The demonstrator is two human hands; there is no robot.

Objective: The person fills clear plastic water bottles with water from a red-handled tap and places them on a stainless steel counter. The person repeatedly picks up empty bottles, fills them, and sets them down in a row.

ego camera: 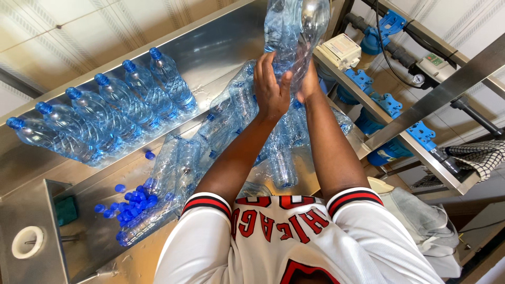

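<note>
My left hand (271, 87) and my right hand (308, 84) are raised together and grip a bunch of empty clear bluish plastic bottles (292, 29) between them. The bottles reach up to the top edge of the view. My right hand is mostly hidden behind the bottles and my left hand. Below my arms, several more empty uncapped bottles (231, 113) lie in a heap on the steel table (210, 50). A pile of loose blue caps (134, 202) lies at the lower left of that heap.
A row of several capped bottles (105, 110) lies side by side along the steel ledge at left. A white control box (340, 50), blue pipe fittings (392, 102) and hoses stand on the right. Grey cloth (421, 215) and checked cloth (481, 155) lie at lower right.
</note>
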